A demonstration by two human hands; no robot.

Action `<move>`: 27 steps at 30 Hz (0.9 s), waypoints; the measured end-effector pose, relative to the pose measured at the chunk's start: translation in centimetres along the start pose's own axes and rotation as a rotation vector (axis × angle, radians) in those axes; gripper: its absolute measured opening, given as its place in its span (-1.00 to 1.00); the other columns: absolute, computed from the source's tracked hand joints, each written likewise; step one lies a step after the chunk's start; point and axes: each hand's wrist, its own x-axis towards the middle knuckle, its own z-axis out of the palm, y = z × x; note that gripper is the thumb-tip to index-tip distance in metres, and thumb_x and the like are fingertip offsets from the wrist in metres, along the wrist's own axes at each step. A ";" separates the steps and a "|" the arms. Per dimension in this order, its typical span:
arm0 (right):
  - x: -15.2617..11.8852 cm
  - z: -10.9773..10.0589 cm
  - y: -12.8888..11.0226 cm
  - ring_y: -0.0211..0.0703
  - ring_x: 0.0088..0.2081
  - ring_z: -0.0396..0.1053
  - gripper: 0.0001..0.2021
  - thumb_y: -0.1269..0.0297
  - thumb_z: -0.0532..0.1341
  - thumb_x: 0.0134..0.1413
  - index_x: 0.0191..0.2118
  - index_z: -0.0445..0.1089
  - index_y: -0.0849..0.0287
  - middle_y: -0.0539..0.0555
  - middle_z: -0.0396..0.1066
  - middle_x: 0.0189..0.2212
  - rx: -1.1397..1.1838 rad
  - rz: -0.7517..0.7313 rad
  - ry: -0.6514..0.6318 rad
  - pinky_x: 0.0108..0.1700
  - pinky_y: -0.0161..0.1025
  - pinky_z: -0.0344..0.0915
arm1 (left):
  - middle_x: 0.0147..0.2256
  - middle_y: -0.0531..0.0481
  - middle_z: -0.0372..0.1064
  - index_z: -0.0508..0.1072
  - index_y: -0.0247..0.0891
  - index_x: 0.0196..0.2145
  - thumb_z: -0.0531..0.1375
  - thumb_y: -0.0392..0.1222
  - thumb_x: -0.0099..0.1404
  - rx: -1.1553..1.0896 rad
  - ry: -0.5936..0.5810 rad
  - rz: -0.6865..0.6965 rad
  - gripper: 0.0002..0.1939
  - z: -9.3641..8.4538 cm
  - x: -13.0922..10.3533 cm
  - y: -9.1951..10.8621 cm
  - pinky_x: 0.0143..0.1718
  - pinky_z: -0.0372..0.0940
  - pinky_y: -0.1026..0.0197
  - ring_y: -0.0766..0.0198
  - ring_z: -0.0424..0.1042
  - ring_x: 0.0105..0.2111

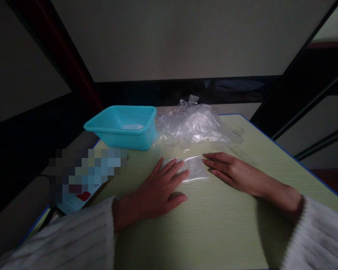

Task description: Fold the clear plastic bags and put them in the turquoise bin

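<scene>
A small clear plastic bag (197,168) lies flat on the pale green table (202,228). My left hand (165,183) rests palm down over its left part, fingers spread, so that end is partly hidden. At the bag's right edge, my right hand (231,170) lies with its fingers stretched out, the fingertips beside or just touching the edge; I cannot tell which. Beyond both hands spreads a crumpled heap of clear plastic (199,122). Neither hand grips anything.
A turquoise plastic basin (124,129) stands at the back left, with something pale and flat inside. Nearer on the left lies a partly blurred-out item (73,202) with a red patch. A wall panel (169,45) rises behind the table, whose edge is trimmed in blue.
</scene>
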 end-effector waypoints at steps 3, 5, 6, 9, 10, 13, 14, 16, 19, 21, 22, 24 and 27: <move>-0.1 0.1 0.1 0.03 0.00 0.31 -0.61 0.28 -0.09 0.26 0.05 0.31 0.34 0.34 0.32 0.00 -0.010 -0.014 -0.007 -0.01 0.01 0.31 | 0.24 -0.24 -0.07 0.11 -0.27 0.18 0.07 -0.04 0.27 -0.014 0.019 0.002 -0.44 0.1 -0.1 -0.1 0.18 -0.25 -0.26 -0.05 -0.15 0.24; -0.1 0.2 0.1 0.03 0.01 0.30 -0.61 0.26 -0.09 0.26 0.05 0.31 0.31 0.32 0.32 0.01 -0.009 -0.011 -0.004 -0.01 0.03 0.31 | 0.24 -0.23 -0.07 0.10 -0.26 0.18 0.07 -0.04 0.27 -0.021 0.031 0.006 -0.44 0.3 -0.1 -0.2 0.18 -0.25 -0.25 -0.04 -0.15 0.24; -0.1 0.2 0.2 0.03 0.01 0.30 -0.61 0.25 -0.09 0.27 0.06 0.31 0.29 0.31 0.32 0.01 -0.009 -0.009 -0.006 0.00 0.03 0.30 | 0.24 -0.23 -0.06 0.10 -0.25 0.18 0.06 -0.04 0.28 -0.024 0.035 0.009 -0.44 0.3 -0.1 -0.2 0.18 -0.25 -0.24 -0.04 -0.15 0.24; -0.1 0.1 0.2 0.04 0.02 0.29 -0.60 0.22 -0.08 0.27 0.06 0.31 0.28 0.32 0.31 0.01 -0.017 -0.011 -0.016 -0.01 0.04 0.30 | 0.24 -0.22 -0.06 0.10 -0.24 0.18 0.05 -0.03 0.28 -0.025 0.031 0.010 -0.45 0.3 -0.1 -0.2 0.18 -0.25 -0.24 -0.03 -0.14 0.24; -0.1 0.1 0.2 0.05 0.02 0.29 -0.60 0.21 -0.09 0.27 0.05 0.31 0.29 0.33 0.31 0.01 -0.021 -0.013 -0.020 -0.01 0.04 0.30 | 0.24 -0.23 -0.07 0.10 -0.25 0.18 0.05 -0.03 0.28 -0.022 0.025 0.007 -0.45 0.3 -0.1 -0.2 0.18 -0.24 -0.24 -0.03 -0.14 0.24; 0.0 0.1 0.2 0.05 0.01 0.29 -0.59 0.20 -0.09 0.27 0.05 0.31 0.30 0.34 0.31 0.01 -0.032 -0.018 -0.030 -0.01 0.04 0.30 | 0.24 -0.24 -0.08 0.11 -0.27 0.18 0.05 -0.03 0.28 -0.009 0.009 0.000 -0.45 0.2 -0.1 -0.1 0.18 -0.24 -0.25 -0.04 -0.15 0.24; 0.0 0.1 0.2 0.05 0.01 0.29 -0.59 0.20 -0.08 0.27 0.05 0.31 0.30 0.33 0.31 0.01 -0.032 -0.017 -0.031 -0.01 0.04 0.30 | 0.24 -0.24 -0.08 0.11 -0.27 0.18 0.05 -0.03 0.28 -0.006 0.007 -0.001 -0.45 0.2 -0.1 -0.1 0.18 -0.24 -0.25 -0.04 -0.15 0.24; -0.1 0.2 0.2 0.04 0.01 0.29 -0.60 0.19 -0.07 0.26 0.05 0.32 0.27 0.31 0.31 0.01 -0.028 -0.014 -0.024 -0.01 0.03 0.30 | 0.24 -0.25 -0.07 0.11 -0.28 0.18 0.05 -0.04 0.28 -0.004 0.007 -0.003 -0.45 0.1 -0.1 0.0 0.18 -0.25 -0.25 -0.03 -0.15 0.25; -0.1 0.3 0.2 0.04 0.00 0.30 -0.61 0.18 -0.06 0.26 0.04 0.32 0.25 0.30 0.32 0.00 -0.013 -0.010 -0.009 -0.02 0.03 0.30 | 0.23 -0.24 -0.06 0.11 -0.27 0.18 0.04 -0.05 0.29 -0.011 0.016 -0.002 -0.46 0.1 -0.1 0.0 0.18 -0.25 -0.24 -0.02 -0.15 0.25; -0.1 0.3 0.2 0.06 -0.01 0.30 -0.60 0.17 -0.07 0.25 0.04 0.33 0.26 0.31 0.32 -0.01 -0.002 -0.008 0.003 -0.03 0.05 0.31 | 0.23 -0.24 -0.06 0.12 -0.26 0.17 0.04 -0.05 0.29 -0.013 0.020 -0.001 -0.46 0.1 -0.1 -0.1 0.18 -0.25 -0.24 -0.02 -0.14 0.24; -0.1 0.3 0.2 0.07 -0.01 0.31 -0.59 0.17 -0.07 0.25 0.03 0.34 0.27 0.32 0.32 -0.01 0.001 -0.008 0.006 -0.03 0.06 0.31 | 0.23 -0.24 -0.05 0.12 -0.26 0.17 0.04 -0.04 0.28 -0.013 0.023 -0.001 -0.46 0.1 -0.1 -0.1 0.18 -0.25 -0.24 -0.02 -0.14 0.24; 0.0 0.2 0.1 0.08 -0.01 0.31 -0.58 0.16 -0.07 0.25 0.02 0.34 0.28 0.33 0.32 -0.01 -0.005 -0.010 0.002 -0.03 0.06 0.31 | 0.23 -0.24 -0.04 0.14 -0.26 0.16 0.05 -0.04 0.28 -0.011 0.026 -0.004 -0.47 0.1 -0.1 -0.1 0.18 -0.25 -0.25 -0.03 -0.12 0.24; 0.0 0.1 0.0 0.08 0.00 0.30 -0.58 0.17 -0.08 0.25 0.02 0.34 0.30 0.33 0.32 -0.01 -0.031 -0.011 -0.024 -0.01 0.04 0.30 | 0.22 -0.24 -0.03 0.16 -0.26 0.15 0.06 -0.05 0.27 -0.002 0.024 -0.010 -0.48 0.1 -0.1 0.0 0.18 -0.24 -0.25 -0.04 -0.10 0.23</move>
